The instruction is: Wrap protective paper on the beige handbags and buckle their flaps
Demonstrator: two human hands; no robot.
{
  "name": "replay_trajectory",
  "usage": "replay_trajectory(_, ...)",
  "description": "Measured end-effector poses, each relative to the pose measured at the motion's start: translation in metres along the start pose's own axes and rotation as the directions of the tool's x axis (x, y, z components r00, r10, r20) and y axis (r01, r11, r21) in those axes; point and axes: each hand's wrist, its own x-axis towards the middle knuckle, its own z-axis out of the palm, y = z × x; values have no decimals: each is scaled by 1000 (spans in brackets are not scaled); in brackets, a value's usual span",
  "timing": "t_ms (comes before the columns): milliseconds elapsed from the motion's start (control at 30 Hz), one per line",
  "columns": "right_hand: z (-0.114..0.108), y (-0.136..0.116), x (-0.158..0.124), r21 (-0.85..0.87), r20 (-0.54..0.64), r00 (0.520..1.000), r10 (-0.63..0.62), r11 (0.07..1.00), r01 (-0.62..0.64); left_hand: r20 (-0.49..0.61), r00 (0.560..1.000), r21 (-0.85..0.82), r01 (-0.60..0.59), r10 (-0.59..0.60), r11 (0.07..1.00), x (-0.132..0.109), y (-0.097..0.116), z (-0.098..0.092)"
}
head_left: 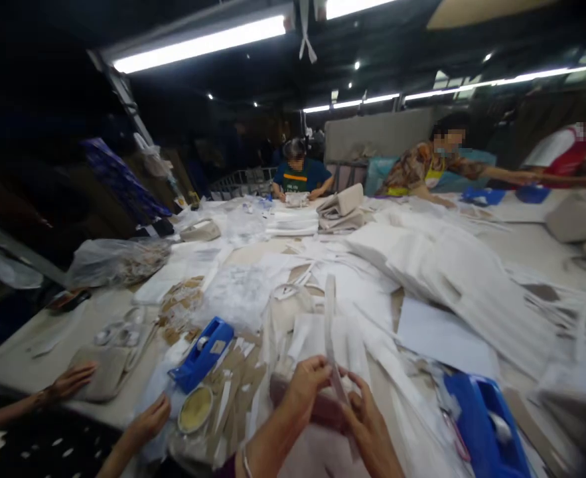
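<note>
My left hand is closed, its thumb and fingertips pinching a pale beige fabric strap. Just to the right, my right hand curls its fingers round the lower stretch of the same strap. The strap stands nearly upright above my hands. Behind and below them lies a beige cloth bag with a looped handle, partly covered by white sheet material. Between my wrists shows a darker brownish patch, half hidden by my hands.
Blue tape dispensers stand left and right of me. A round tub sits near brown card strips. At left a co-worker's hands are by a beige bag. White sheets heap to the right; other people work across the table.
</note>
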Motion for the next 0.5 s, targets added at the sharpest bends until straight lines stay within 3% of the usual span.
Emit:
replay_trajectory(100, -7, 13, -15, 55, 81, 995, 57, 997, -62, -33, 998, -11, 51, -51, 999, -2, -1, 0)
replay_trajectory(267, -16, 13, -26, 113, 179, 983, 46, 991, -67, -77, 995, -17, 55, -56, 998, 7, -6, 9)
replay_trajectory(400, -24, 9, -18, 171, 123, 992, 24, 984, -45, -54, 996, 21, 70, -68, 997, 17, 0, 31)
replay_trajectory(500, -34, 8, -11, 188, 19, 1000, 5, 982, -9, -3, 978, 55, 207, -207, 977, 21, -3, 49)
